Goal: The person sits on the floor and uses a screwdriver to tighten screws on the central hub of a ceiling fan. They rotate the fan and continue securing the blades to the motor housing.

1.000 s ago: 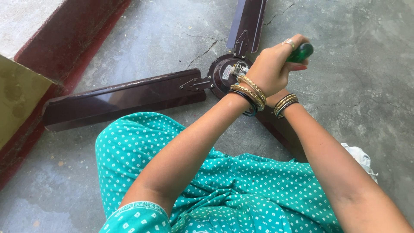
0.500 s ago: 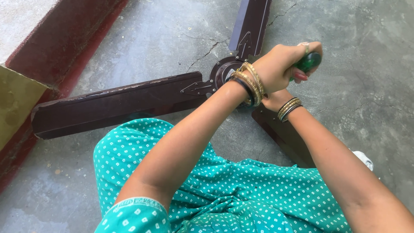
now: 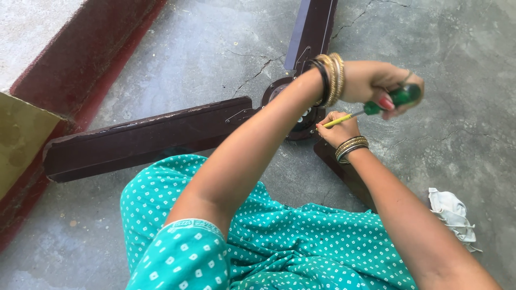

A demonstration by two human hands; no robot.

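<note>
Your teal dotted garment (image 3: 301,252) fills the bottom centre of the frame. White rag (image 3: 452,215) lies on the concrete floor (image 3: 177,64) at lower right, well apart from the work. Your right hand (image 3: 339,129) sits centre-right, fingers pinched around the yellow shaft of the screwdriver (image 3: 376,106) near its tip. Your left hand (image 3: 376,83), arm crossed over from lower left, is clenched around the green handle just above. Tip points at the fan hub (image 3: 301,121), partly hidden by your forearm. Dark brown ceiling fan blades (image 3: 150,137) lie flat on the floor, running left and to the top.
</note>
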